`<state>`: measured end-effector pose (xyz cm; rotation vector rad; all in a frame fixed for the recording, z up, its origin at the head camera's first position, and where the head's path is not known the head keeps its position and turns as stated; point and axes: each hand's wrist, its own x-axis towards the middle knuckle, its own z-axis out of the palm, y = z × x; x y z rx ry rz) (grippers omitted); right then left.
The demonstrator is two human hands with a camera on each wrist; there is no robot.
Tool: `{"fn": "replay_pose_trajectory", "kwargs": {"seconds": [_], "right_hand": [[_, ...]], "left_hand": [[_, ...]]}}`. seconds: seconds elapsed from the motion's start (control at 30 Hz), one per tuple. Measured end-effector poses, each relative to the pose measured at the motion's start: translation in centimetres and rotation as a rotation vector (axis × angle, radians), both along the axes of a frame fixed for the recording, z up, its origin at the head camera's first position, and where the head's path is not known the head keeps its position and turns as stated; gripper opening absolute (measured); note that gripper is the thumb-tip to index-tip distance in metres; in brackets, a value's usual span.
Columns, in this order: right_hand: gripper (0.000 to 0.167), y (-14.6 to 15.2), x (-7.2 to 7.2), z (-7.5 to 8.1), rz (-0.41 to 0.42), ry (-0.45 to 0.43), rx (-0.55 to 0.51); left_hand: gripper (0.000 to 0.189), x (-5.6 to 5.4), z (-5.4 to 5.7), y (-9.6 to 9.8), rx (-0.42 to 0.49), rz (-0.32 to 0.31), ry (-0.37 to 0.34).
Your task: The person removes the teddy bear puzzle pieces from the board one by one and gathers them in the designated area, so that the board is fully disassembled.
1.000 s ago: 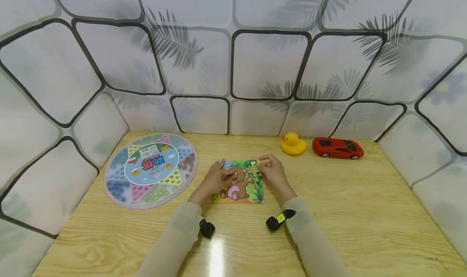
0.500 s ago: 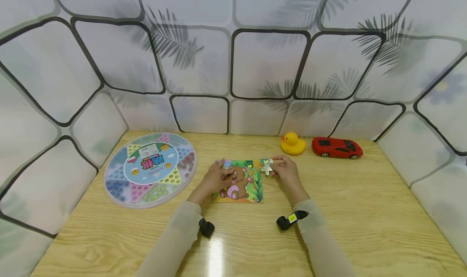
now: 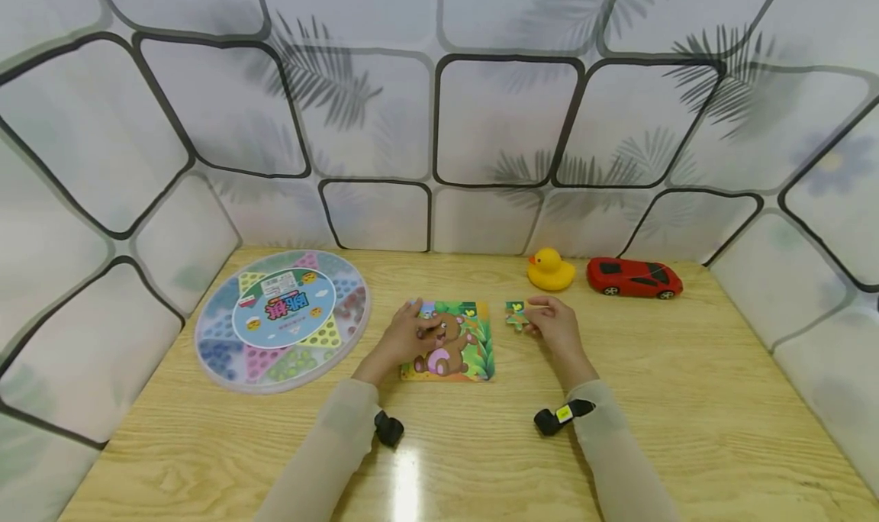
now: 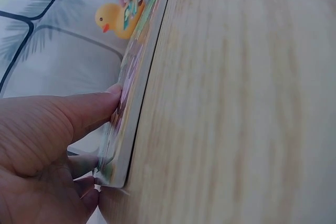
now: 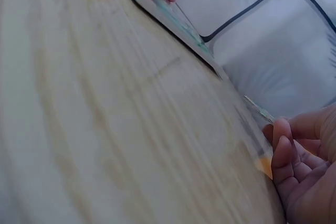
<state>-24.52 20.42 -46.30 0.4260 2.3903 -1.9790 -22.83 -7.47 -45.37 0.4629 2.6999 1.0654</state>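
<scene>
A small jigsaw puzzle point(image 3: 481, 354) with a brown bear picture lies flat on the table in the head view. My left hand point(image 3: 407, 336) holds its left side, the thumb on the picture and the fingers bent at the edge, as the left wrist view shows. To the right of the puzzle, my right hand point(image 3: 559, 327) pinches a loose jigsaw piece point(image 3: 515, 313) between thumb and fingers. The piece is mostly green with a yellow figure, and a strip of table shows between it and the puzzle. From the right wrist view, the piece point(image 5: 258, 108) appears edge-on.
A yellow rubber duck point(image 3: 552, 270) and a red toy car point(image 3: 635, 278) stand at the back right, beyond the right hand. Left of the puzzle lies a round Chinese checkers set point(image 3: 284, 377). Patterned cloth walls point(image 3: 508, 125) border the table behind and on both sides.
My right hand has drawn the jigsaw piece away from the puzzle's upper right corner, to the right. The left hand and the puzzle have stayed put.
</scene>
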Motion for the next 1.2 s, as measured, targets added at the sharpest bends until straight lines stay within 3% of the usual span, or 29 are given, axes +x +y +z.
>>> {"fn": "replay_pose_trajectory", "kwargs": {"seconds": [0.63,1.2], "right_hand": [[0.025,0.18,0.48,-0.19,-0.038,0.036,0.062],[0.026,0.51,0.38,-0.49,-0.017,0.027,0.04]], "left_hand": [[0.046,0.03,0.17,0.02,-0.001,-0.001,0.001],[0.047,0.02,0.09,-0.01,0.006,-0.002,0.003]]}}
